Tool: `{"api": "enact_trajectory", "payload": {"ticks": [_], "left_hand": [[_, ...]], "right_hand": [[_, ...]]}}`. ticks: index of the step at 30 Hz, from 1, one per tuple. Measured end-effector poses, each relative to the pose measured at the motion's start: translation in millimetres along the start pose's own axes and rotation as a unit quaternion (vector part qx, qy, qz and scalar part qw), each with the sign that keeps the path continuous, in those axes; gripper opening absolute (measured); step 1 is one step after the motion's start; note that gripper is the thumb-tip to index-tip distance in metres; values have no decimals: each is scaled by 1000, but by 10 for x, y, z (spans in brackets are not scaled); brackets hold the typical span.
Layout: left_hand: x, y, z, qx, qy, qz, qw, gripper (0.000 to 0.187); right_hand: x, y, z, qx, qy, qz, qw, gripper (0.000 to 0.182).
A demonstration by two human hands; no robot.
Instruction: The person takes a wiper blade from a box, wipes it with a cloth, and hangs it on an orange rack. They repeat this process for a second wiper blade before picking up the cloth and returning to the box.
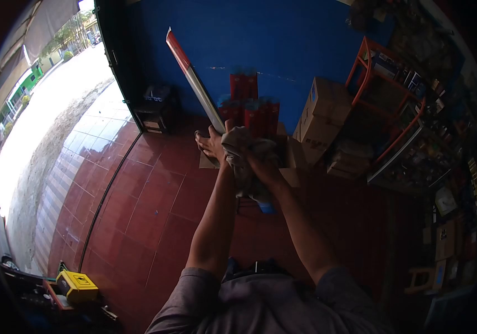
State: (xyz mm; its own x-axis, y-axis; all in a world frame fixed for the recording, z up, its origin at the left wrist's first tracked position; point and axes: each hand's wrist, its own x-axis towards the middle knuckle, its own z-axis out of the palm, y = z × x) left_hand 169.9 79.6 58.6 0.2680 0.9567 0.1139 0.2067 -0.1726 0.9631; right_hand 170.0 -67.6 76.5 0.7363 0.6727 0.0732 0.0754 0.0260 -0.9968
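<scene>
My left hand [212,146] is wrapped round the lower end of a long, slim, pale tube-like object [198,87] with a red upper part. It tilts up and to the left, and its exact kind is not clear. My right hand [261,158] grips a crumpled grey-beige cloth [237,143], pressed close to the object's lower end. The cloth hangs down between my forearms and hides some of the right fingers. Just beyond my hands, several red packages [244,87] stand upright by an open cardboard box [295,153].
Cardboard boxes [323,108] are stacked against the blue wall [283,39]. At the right stands an orange-framed rack [355,69] beside a glass case [411,158]. A yellow case [78,286] lies lower left on the red tiled floor [133,214]. The doorway opens onto a bright street.
</scene>
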Motion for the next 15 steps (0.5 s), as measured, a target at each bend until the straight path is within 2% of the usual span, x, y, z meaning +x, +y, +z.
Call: {"api": "enact_trajectory", "payload": {"ticks": [1, 4, 8, 10, 12, 14, 15], "left_hand": [[11, 123, -39, 0, 18, -20, 1000, 81], [43, 182, -102, -3, 34, 12, 999, 78], [70, 126, -35, 18, 51, 45, 998, 75], [80, 110, -12, 6, 60, 57, 997, 71], [96, 130, -48, -153, -49, 50, 986, 61], [-4, 183, 20, -184, -54, 82, 978, 55], [-72, 220, 56, -214, -53, 114, 969, 50]], "right_hand": [[-88, 81, -48, 30, -8, 51, 998, 54], [-440, 335, -130, 67, -57, 74, 993, 57], [-704, 593, -295, 88, -66, 22, 994, 55], [-796, 746, -481, 61, -108, 109, 986, 55], [-970, 880, -462, 94, -67, 128, 985, 55], [-1030, 974, -416, 125, -25, 146, 981, 55], [-1018, 991, -362, 217, 1, 175, 960, 53]]}}
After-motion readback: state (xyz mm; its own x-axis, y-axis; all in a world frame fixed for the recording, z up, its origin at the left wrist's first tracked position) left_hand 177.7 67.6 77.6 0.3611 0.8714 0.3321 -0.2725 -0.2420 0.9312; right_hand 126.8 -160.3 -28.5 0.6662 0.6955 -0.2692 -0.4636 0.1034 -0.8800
